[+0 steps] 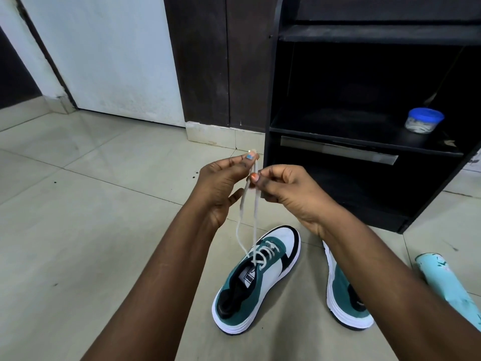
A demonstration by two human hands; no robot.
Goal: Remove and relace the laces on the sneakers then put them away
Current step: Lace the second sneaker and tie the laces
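A teal, white and black sneaker stands on the tiled floor, and everything here is told from that shoe. Its white lace is threaded through the holes near the toe, and the two loose ends rise straight up from the shoe. Above the shoe, the person's left hand pinches the tips of both lace ends between the thumb and first finger, with the other fingers loosely spread. Just to the right of it, also above the shoe, the right hand pinches the lace a little lower down with its fingers curled in. The tongue of the shoe has a black and white label, but its small letters are too blurry to read for sure. A second sneaker of the same colours stands just to the right of the first one, partly hidden by the right arm. Further right of the shoe lies a light blue tube with flowers. Behind the shoe stands a black shelf, and a small tub with a blue lid sits on it.
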